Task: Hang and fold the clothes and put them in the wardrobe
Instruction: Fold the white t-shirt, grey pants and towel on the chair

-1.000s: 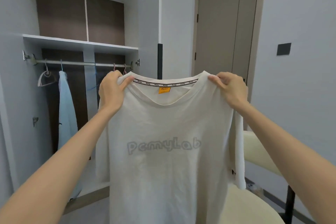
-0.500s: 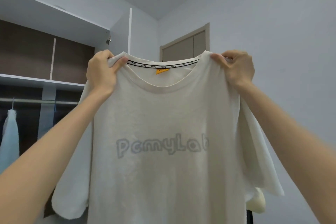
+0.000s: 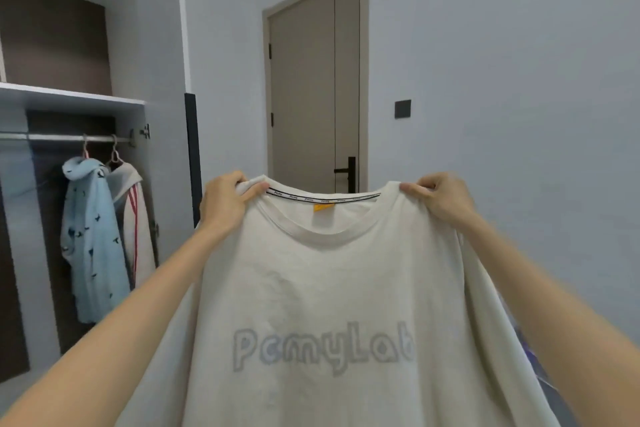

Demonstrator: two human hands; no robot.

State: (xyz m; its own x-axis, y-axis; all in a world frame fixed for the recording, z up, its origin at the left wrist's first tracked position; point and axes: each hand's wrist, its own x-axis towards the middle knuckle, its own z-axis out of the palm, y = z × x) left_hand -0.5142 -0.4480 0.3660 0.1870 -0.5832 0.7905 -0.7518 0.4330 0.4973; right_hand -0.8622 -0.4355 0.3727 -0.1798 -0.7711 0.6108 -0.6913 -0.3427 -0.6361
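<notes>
Cream T-shirt [image 3: 325,288] pinched by both hands, wardrobe [image 3: 69,99] holding garments [image 3: 91,239]

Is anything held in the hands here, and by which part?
Yes: the cream T-shirt, held up by its shoulders, the left hand and right hand each pinching one beside the collar.

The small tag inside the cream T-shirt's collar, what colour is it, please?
Orange-yellow tag, head view.
</notes>
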